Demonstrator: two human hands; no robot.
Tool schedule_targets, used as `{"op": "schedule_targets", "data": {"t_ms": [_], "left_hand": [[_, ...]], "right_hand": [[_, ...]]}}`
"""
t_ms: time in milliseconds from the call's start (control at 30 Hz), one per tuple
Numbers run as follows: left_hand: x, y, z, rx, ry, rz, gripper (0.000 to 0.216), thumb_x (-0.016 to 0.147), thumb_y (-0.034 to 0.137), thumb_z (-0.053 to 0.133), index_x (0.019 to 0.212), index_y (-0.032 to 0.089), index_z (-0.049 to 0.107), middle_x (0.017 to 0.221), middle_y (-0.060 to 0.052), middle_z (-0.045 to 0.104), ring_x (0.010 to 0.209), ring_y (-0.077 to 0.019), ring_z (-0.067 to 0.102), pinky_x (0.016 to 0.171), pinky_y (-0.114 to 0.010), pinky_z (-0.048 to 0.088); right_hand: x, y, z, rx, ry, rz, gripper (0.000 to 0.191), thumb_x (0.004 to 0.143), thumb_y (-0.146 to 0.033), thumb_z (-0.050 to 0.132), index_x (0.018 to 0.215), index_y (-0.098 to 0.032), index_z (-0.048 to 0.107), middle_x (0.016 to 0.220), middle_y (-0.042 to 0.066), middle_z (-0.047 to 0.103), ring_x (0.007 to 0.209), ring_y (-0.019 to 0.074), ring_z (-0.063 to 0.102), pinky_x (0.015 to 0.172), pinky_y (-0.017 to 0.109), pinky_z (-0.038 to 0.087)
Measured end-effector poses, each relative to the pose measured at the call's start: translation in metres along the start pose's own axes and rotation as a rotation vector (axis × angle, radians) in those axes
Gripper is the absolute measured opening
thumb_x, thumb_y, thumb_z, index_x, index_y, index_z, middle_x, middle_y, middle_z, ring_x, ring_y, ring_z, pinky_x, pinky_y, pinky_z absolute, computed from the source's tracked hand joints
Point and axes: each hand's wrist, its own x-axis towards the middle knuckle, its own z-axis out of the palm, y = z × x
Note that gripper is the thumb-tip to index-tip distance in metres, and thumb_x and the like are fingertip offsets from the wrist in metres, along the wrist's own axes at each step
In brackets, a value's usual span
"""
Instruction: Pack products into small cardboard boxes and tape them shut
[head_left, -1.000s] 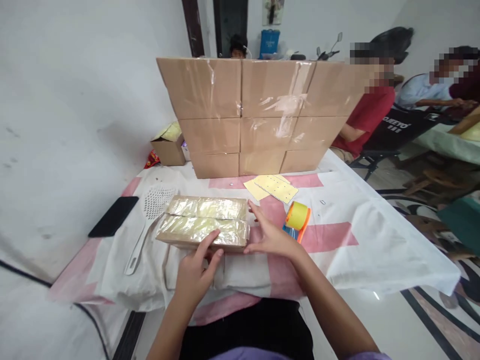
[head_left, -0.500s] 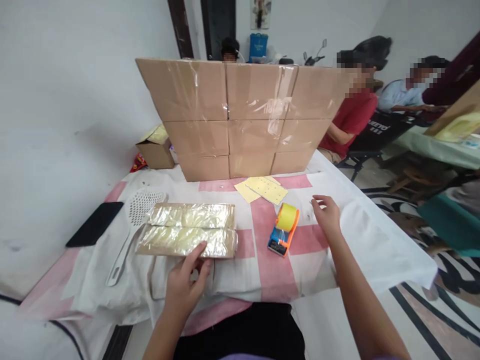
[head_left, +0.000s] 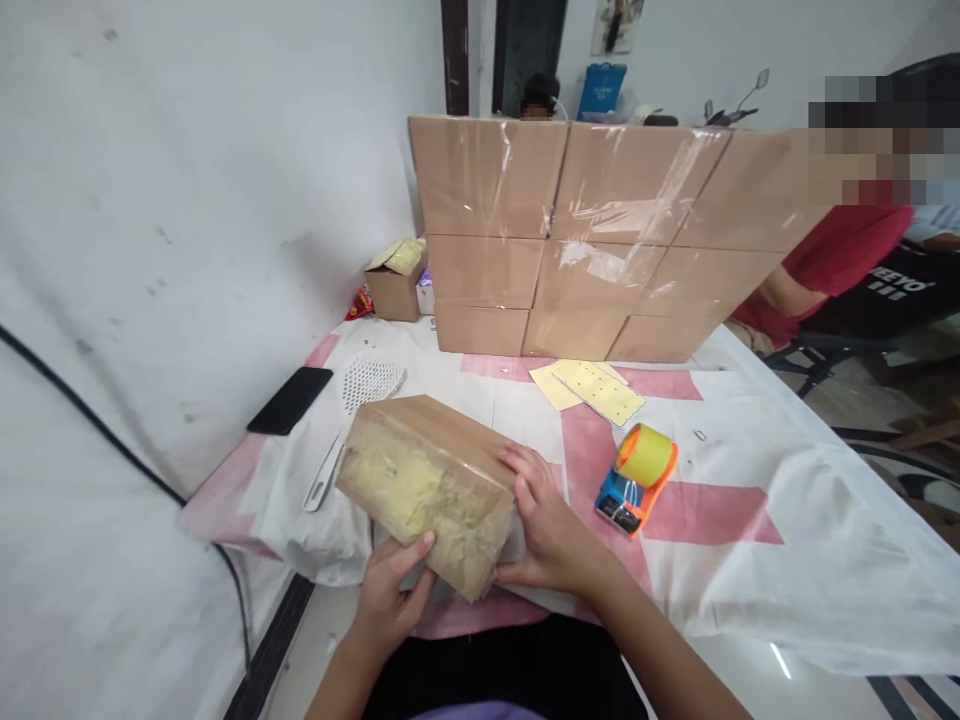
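A cardboard box with clear tape over one side is tilted up off the table's near edge, between my two hands. My left hand grips its lower edge, thumb on the taped face and fingers hidden underneath. Around its right end my right hand is closed, fingers on the upper edge. Right of the box lies a tape dispenser, orange and blue with a yellow roll. Behind it are yellow dotted paper sheets. A white slotted skimmer lies to the left, its handle partly behind the box.
A tall wall of taped cardboard boxes stands across the back of the table. A black phone-like slab lies at the left edge. A small open carton is at the back left. A person in a red top sits at the right.
The box has been lifted and tilted from lying flat. My right hand has come from the right side of the table onto the box. The view has swung left.
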Motion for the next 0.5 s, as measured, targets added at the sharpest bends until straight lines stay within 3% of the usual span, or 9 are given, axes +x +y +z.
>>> {"op": "schedule_targets", "data": {"t_ms": [133,200,267,400,500], "left_hand": [[0.019,0.003,0.008,-0.153,-0.079,-0.035,0.038,0.091,0.015,0.06,0.128,0.024,0.06,0.097,-0.006,0.076,0.075,-0.0155,0.071,0.071,-0.028,0.057],[0.041,-0.002,0.008,-0.212,-0.147,-0.095,0.034,0.094,0.017,0.057,0.127,0.024,0.06,0.104,-0.007,0.076,0.077,-0.0142,0.07,0.075,-0.028,0.055],[0.074,-0.018,0.003,-0.186,-0.165,-0.186,0.025,0.096,0.022,0.056,0.119,0.023,0.065,0.101,-0.006,0.076,0.076,-0.0137,0.068,0.075,-0.027,0.053],[0.166,-0.085,-0.011,-0.035,-0.077,-0.399,0.018,0.094,0.03,0.058,0.096,0.021,0.073,0.09,-0.003,0.075,0.076,-0.0157,0.065,0.074,-0.026,0.049],[0.246,-0.153,-0.001,0.058,-0.079,-0.491,0.02,0.091,0.028,0.059,0.097,0.017,0.073,0.092,-0.004,0.075,0.082,-0.0177,0.066,0.082,-0.028,0.049]], "right_hand": [[-0.003,0.01,0.01,0.087,0.163,0.331,0.125,0.065,-0.046,0.089,0.161,-0.031,0.01,0.155,0.018,0.038,0.142,0.0403,0.044,0.114,0.058,0.043],[-0.002,0.021,0.012,0.116,0.318,0.501,0.13,0.066,-0.046,0.088,0.162,-0.026,0.002,0.156,0.02,0.036,0.141,0.0406,0.045,0.113,0.058,0.045],[-0.001,0.031,0.015,0.097,0.445,0.575,0.133,0.07,-0.046,0.085,0.163,-0.023,-0.008,0.158,0.022,0.031,0.146,0.042,0.039,0.113,0.061,0.042],[-0.004,0.04,0.024,0.033,0.511,0.637,0.125,0.077,-0.046,0.079,0.163,-0.022,-0.007,0.162,0.021,0.022,0.152,0.0442,0.027,0.117,0.066,0.033],[-0.009,0.042,0.032,0.027,0.519,0.702,0.125,0.076,-0.051,0.079,0.163,-0.027,-0.008,0.165,0.017,0.016,0.153,0.0448,0.023,0.121,0.066,0.028]]}}
